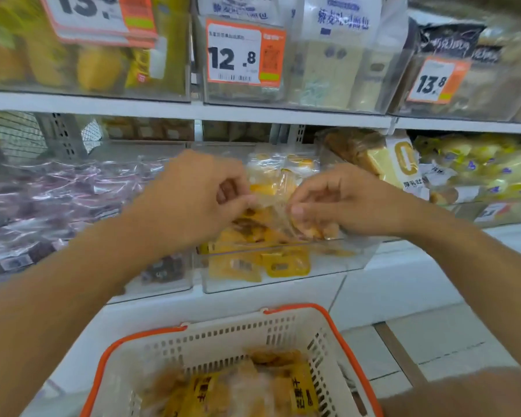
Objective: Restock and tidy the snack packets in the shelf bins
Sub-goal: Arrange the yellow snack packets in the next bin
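At 12 o'clock we see clear, glossy plastic bins w/ paper price tags stuck on. The shelf edge looks smooth, white, matt; perforated metal uprights sit at 10 o'clock. Centre: a see-through bin holds shiny, crinkly film snack packets. At 9 o'clock, purple packets reflect light, v. glossy. At 6 o'clock, a matt cream plastic basket w/ smooth orange rim. Pale floor tiles at 4 o'clock, low sheen.
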Motion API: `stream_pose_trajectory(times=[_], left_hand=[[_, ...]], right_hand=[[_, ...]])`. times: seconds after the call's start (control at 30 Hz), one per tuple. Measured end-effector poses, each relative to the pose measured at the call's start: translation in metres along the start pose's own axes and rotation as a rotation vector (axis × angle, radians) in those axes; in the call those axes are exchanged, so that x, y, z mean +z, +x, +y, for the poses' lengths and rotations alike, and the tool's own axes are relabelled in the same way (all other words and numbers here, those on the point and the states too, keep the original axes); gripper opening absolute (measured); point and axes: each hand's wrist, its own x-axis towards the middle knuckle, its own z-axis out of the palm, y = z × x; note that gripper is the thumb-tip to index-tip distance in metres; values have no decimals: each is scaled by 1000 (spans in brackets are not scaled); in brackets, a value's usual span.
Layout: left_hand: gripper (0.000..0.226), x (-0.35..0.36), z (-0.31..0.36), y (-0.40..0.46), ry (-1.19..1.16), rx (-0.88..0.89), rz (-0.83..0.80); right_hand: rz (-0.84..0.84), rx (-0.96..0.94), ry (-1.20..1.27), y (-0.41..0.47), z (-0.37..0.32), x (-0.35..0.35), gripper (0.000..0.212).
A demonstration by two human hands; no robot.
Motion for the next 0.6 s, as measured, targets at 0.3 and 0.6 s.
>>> stream_pose_trajectory(times=[0.3,0.6], left_hand=[[63,48,-65,24,471,-201,-211],[65,55,-76,31,449,-202,-100]], right_hand=[[-157,-44,-822,188,84,10,74],[-487,266,-597,255,81,57,91]])
